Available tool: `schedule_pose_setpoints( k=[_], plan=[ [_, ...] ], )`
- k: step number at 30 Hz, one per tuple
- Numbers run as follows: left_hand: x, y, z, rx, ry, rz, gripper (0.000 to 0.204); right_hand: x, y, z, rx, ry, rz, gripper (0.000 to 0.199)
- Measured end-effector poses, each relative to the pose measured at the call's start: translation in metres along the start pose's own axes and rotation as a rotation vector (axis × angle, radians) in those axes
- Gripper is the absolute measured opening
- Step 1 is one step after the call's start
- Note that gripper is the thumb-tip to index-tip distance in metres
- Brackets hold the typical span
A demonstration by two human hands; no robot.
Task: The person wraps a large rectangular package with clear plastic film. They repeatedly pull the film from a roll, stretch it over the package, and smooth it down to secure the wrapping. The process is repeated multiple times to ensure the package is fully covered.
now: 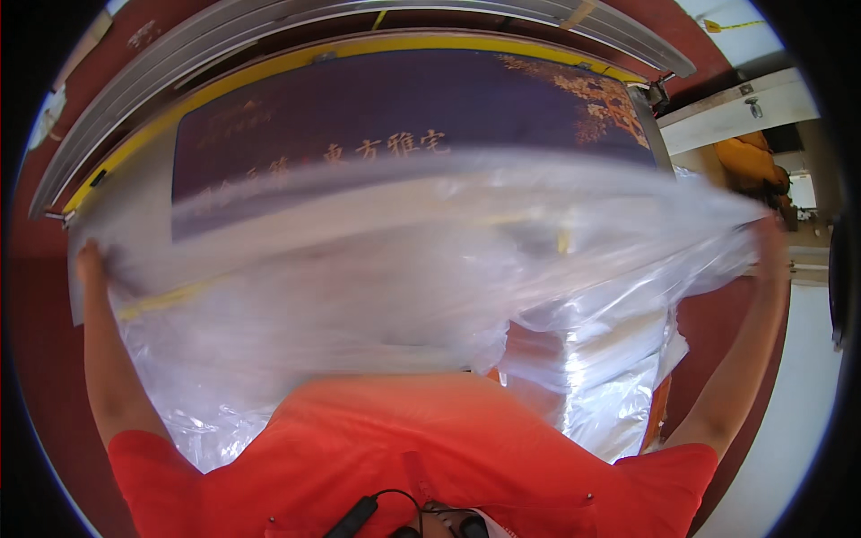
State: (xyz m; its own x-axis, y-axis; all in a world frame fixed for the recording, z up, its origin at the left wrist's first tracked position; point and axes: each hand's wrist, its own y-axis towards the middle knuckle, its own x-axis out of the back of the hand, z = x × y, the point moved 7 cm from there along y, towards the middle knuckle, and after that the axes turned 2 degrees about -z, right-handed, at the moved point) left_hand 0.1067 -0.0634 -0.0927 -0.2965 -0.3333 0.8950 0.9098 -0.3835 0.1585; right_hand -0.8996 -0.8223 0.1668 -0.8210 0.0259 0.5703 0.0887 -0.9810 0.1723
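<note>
Red shirt [386,439]; plastic sheet [377,287] corner gripped betw R hand [769,240] fingers; L hand [90,260] unclear.

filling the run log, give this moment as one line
plastic sheet: spread, blurred; right hand: holding sheet's right end; left hand: by sheet's left side, grip unclear; dark printed panel: partly covered

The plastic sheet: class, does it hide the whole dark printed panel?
No, the upper part of the dark printed panel shows uncovered beyond the plastic sheet.

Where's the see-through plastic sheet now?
In the head view, the plastic sheet spreads across the middle, between the left hand and right hand, overlapping the lower part of the dark panel.
</note>
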Motion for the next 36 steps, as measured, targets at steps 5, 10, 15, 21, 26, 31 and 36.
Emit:
schedule_pose_setpoints(
  k=[5, 10, 15, 21, 26, 31, 36],
  plan=[
    [0.097, 0.021, -0.138, 0.046, -0.57, -0.259, 0.037, -0.154, -0.124, 0.187, 1.244, -0.341, -0.344, 0.04],
    [0.08, 0.01, -0.126, -0.081, -0.543, -0.344, 0.032, -0.196, -0.019, -0.085, 0.343, -0.742, 0.052, 0.059],
    [0.112, -0.035, -0.121, -0.06, -0.54, -0.272, 0.026, -0.199, 0.031, -0.106, 0.15, -0.834, 0.069, 0.072],
    [0.113, -0.028, -0.097, -0.191, -0.32, -0.276, 0.031, -0.193, 0.062, -0.137, -0.527, -0.488, 0.11, 0.075],
    [0.135, -0.033, -0.114, -0.233, -0.358, 0.005, 0.037, -0.12, 0.055, -0.188, -0.328, 0.174, -0.374, 0.064],
    [0.089, -0.064, -0.117, -0.19, -0.667, -0.041, 0.042, -0.095, -0.087, -0.405, -0.601, -1.052, -0.227, 0.052],
    [0.087, -0.055, -0.115, -0.101, -0.789, 0.052, 0.047, -0.247, -0.147, -0.405, -0.848, -1.058, 0.246, 0.051]
  ],
)
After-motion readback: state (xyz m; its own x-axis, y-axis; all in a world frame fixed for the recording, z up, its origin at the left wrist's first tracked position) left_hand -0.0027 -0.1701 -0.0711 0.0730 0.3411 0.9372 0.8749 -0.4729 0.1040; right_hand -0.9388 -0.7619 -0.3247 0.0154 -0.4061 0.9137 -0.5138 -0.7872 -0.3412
